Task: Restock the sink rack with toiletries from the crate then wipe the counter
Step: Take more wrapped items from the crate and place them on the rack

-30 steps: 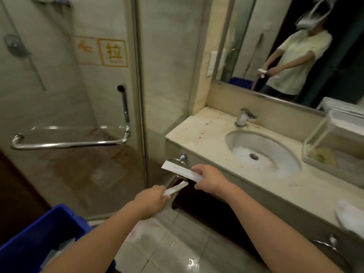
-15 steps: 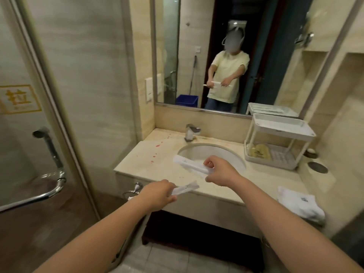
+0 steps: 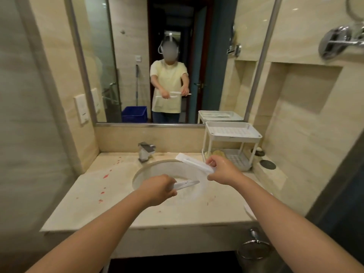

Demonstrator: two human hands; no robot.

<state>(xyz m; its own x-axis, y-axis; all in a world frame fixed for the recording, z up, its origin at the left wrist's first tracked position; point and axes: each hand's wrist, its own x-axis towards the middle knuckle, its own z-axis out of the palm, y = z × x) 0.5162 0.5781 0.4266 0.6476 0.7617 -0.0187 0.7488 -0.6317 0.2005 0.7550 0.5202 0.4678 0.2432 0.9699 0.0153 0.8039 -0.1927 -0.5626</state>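
Observation:
My left hand grips a slim white toiletry packet over the front of the sink basin. My right hand grips a longer white packet that points up and left, over the basin's right side. A white two-tier sink rack stands on the counter at the back right, just beyond my right hand. Its top tray looks bare; the lower tier holds small yellowish items. The beige counter carries red spots on its left part.
A chrome faucet stands behind the basin. The mirror shows a blue crate on the floor behind me. A white cloth edge shows at the counter's right front. A dark round cap lies right of the rack.
The view has swung from the shower door and blue crate to face the sink. Both hands, each still holding its packet, have moved over the basin, closer to the rack.

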